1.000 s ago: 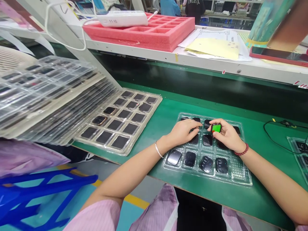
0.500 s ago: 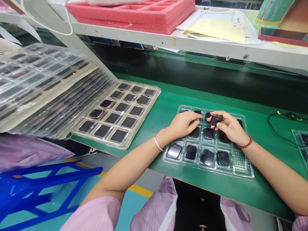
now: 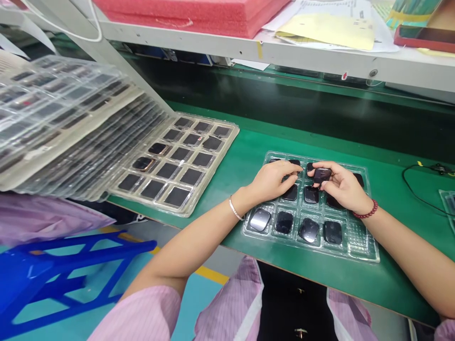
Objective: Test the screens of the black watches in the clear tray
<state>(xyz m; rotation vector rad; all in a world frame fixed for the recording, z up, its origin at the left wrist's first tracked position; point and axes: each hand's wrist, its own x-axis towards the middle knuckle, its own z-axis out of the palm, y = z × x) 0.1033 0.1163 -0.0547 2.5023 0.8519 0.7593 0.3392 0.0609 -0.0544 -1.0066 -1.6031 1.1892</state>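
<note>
Plastic tray [image 3: 359,237]: pockets likely separate devices [image 3: 284,222]
Right hand [image 3: 336,185]: fingers pinch held device [image 3: 322,175] edgewise, probably sparing its front
Left hand [image 3: 273,180]: fingers narrow; cannot tell if holding

The held device [image 3: 322,175] is dark, nearly black, the devices [image 3: 309,230] in the clear tray [image 3: 357,237] glossy black; the desk [image 3: 249,156] is green, the other tray [image 3: 210,171] off-white around rows of dark grey squares [image 3: 192,176], the foam block [image 3: 199,19] pinkish red, the folded paper [image 3: 327,31] pale yellow, the stool [image 3: 24,272] vivid blue, the sleeve [image 3: 142,315] pink with fine stripes, the beaded bracelet [image 3: 372,211] dark red, the floor [image 3: 185,303] turquoise and grey with a yellow stripe [image 3: 212,274]
</note>
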